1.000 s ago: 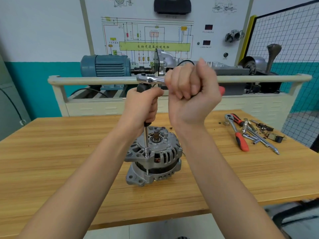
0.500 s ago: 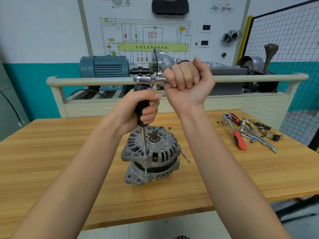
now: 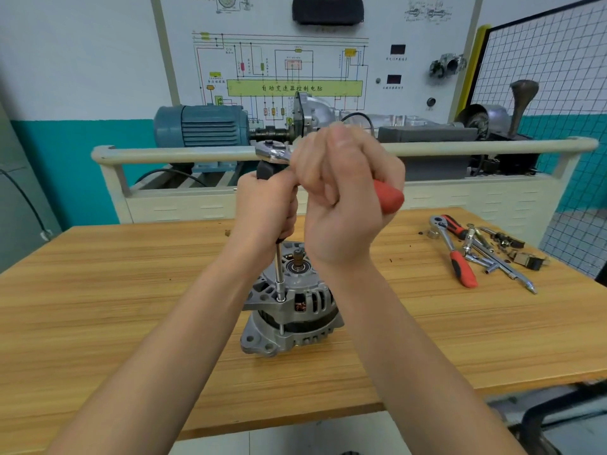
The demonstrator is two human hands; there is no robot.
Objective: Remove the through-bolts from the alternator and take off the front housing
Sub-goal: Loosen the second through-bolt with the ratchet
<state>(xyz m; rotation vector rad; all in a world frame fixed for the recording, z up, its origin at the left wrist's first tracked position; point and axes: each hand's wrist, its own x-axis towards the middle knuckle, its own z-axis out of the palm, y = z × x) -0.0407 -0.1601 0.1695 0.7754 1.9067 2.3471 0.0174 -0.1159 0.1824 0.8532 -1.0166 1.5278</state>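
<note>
1. Centrally in the frame, an alternator [image 3: 290, 310] stands upright on a wooden bench [image 3: 98, 307], shaft end up.
2. At centre, the left hand [image 3: 266, 205] is clenched round the black grip of a long extension bar [image 3: 279, 274]. The bar runs straight down to a through-bolt [image 3: 281, 299] at the left edge of the front housing [image 3: 295, 292].
3. Just right of it, the right hand [image 3: 341, 198] grasps the red handle of a ratchet [image 3: 272, 152]. The silver ratchet head sits on top of the bar, and the handle end pokes out below the palm.
4. Lower down, a bare stretch of bolt shank shows in the gap between the front housing and the rear half.
5. At the right of the frame, a second red-handled ratchet [image 3: 455, 251] and loose sockets and bars [image 3: 492, 254] lie on the bench, well apart from the alternator.
6. Judging by this, the step in hand is unscrewing this through-bolt; the housing is still on.
7. Next, the ratchet likely needs more swings while the left hand keeps the bar upright, until the bolt lifts out. Whether other bolts remain cannot be told.
</note>
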